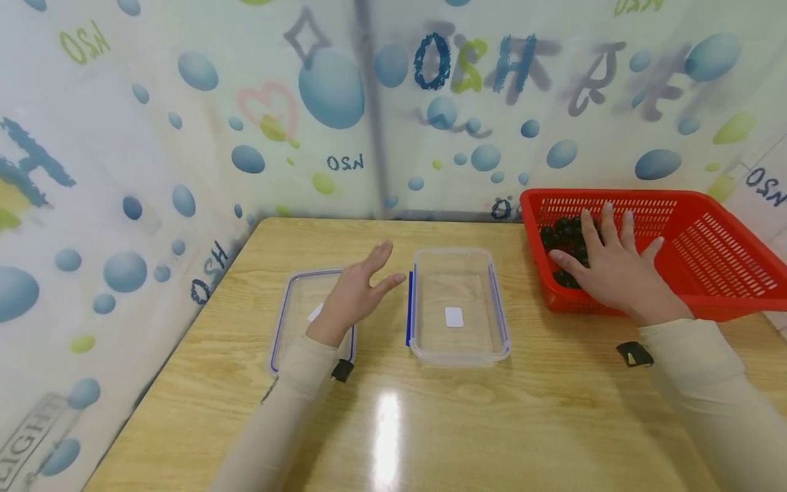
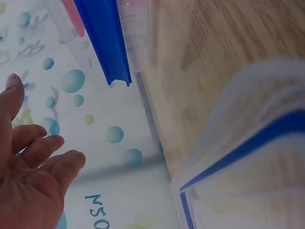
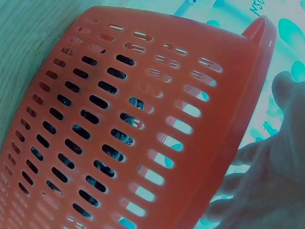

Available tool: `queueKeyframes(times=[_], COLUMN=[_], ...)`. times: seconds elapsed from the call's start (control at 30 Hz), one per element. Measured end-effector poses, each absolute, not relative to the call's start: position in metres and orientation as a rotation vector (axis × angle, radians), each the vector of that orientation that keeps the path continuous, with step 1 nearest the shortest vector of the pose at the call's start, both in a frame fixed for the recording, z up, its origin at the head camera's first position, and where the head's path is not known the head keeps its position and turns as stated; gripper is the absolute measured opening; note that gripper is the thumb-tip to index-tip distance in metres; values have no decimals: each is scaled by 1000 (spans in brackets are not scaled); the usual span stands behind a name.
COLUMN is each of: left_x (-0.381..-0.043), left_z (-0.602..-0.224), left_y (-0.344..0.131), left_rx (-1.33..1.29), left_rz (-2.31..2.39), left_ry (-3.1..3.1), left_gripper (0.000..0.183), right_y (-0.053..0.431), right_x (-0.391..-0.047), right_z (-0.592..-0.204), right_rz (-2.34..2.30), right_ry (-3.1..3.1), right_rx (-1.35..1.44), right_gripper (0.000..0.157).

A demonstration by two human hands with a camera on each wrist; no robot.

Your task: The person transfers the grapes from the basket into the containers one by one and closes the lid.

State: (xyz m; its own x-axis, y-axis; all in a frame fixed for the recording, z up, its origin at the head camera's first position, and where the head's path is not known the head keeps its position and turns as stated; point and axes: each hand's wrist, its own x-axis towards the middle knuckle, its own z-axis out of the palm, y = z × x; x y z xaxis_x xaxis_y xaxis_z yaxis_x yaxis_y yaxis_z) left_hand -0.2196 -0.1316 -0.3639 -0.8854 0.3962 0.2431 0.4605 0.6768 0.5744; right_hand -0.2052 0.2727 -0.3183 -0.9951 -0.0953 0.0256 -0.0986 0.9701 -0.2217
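Note:
My right hand (image 1: 621, 273) is spread over the left part of a red slotted basket (image 1: 707, 205), fingers straight. Under it in the basket lies a pile of dark, round, shiny things (image 1: 562, 236), partly covered by the hand; they also show through the slots in the right wrist view. My left hand (image 1: 353, 294) hovers above a clear lid (image 1: 283, 321) with a blue seal, its fingers loose and holding nothing. Between the two hands stands a clear plastic food container (image 1: 461, 287) without its lid on, a blue clip (image 1: 408, 307) along its left side.
All of this stands on a wooden table (image 1: 430, 424) whose back edge meets a wall (image 1: 277, 150) printed with bubbles and letters. A white label (image 1: 453, 317) shows in the container. The basket reaches toward the table's right side.

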Motion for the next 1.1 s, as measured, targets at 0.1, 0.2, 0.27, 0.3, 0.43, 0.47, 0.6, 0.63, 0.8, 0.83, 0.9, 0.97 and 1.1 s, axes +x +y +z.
queueKeyframes(times=[0.1,0.2,0.27,0.3,0.43,0.47,0.6,0.63,0.8,0.83,0.9,0.97,1.1], left_x=[-221,-220,-220,-220,-220,-220,-220,-220,-218,-218,-218,-217,-217], left_z=[-368,-371,-374,-375,-380,-381,-384,-385,-386,-387,-387,-387,-387], left_y=[-131,-130,-130,-129,-127,-126,-123,-123,-123,-123,-124,-124,-124], left_rx=[-759,-790,-801,-805,-828,-840,-867,-868,-891,-900,-920,-937,-920], left_rz=[-1049,-1173,-1266,-1316,-1461,-1492,-1541,-1545,-1549,-1548,-1546,-1533,-1482], left_ry=[-2784,-2813,-2830,-2832,-2818,-2807,-2787,-2786,-2792,-2792,-2790,-2791,-2832], left_gripper=[67,63,62,61,59,58,55,55,57,57,59,59,59], right_y=[272,272,272,271,271,271,272,272,272,272,272,272,274], right_x=[-206,-206,-206,-207,-206,-206,-206,-206,-207,-207,-207,-207,-210], right_z=[-319,-319,-319,-319,-319,-319,-319,-320,-321,-321,-321,-322,-325], right_rz=[357,356,355,352,352,352,356,356,359,360,365,372,382], right_ry=[-3111,-3113,-3116,-3117,-3123,-3123,-3126,-3126,-3125,-3124,-3122,-3119,-3123], right_rx=[154,151,149,148,148,150,160,163,167,167,167,166,152], right_gripper=[101,101,101,101,100,100,100,99,99,99,99,99,99])
